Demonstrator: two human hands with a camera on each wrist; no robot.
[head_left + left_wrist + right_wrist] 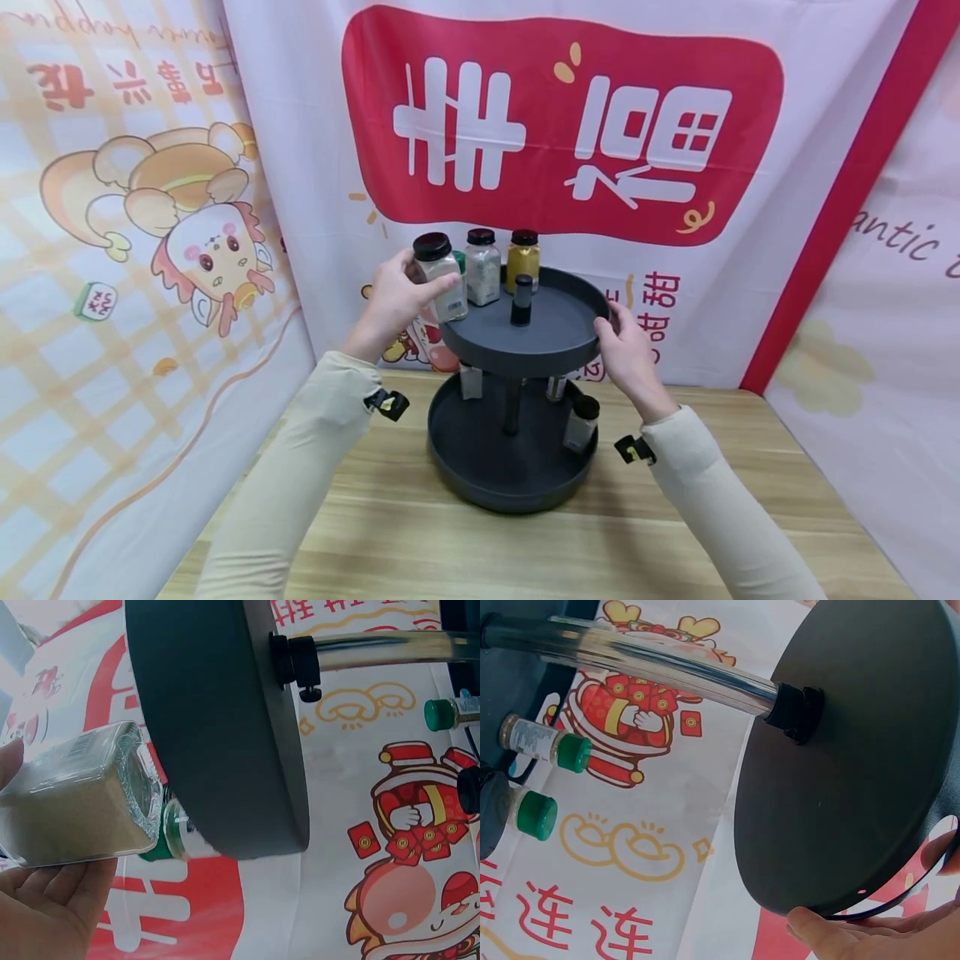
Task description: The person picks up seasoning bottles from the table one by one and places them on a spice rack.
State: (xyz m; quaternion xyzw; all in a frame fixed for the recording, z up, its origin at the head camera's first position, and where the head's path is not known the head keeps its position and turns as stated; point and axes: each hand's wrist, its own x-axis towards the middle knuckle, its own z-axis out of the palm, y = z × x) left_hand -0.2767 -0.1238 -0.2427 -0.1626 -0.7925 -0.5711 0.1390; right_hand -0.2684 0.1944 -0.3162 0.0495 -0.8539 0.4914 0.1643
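Observation:
My left hand (397, 302) holds a clear square spice jar (447, 293) with a black lid and pale powder inside. The jar is at the left rim of the upper tray (536, 360) of a dark two-tier round spice rack. In the left wrist view, fingers lie under the jar (79, 806) and its foil-wrapped end faces the tray. My right hand (632, 350) grips the upper tray's right rim, thumb outside and fingers over the edge. On that tray stand a white-filled jar (483, 271), a yellow-filled jar (522, 257) and, partly hidden, a green-lidded jar (461, 261).
A short dark post (521, 304) rises from the upper tray's middle. The lower tray (510, 496) bears a tilted black-lidded jar (580, 427) and, further back, small green-lidded bottles (544, 744). The rack stands on a wooden table (375, 508), with printed cloths (300, 92) around it.

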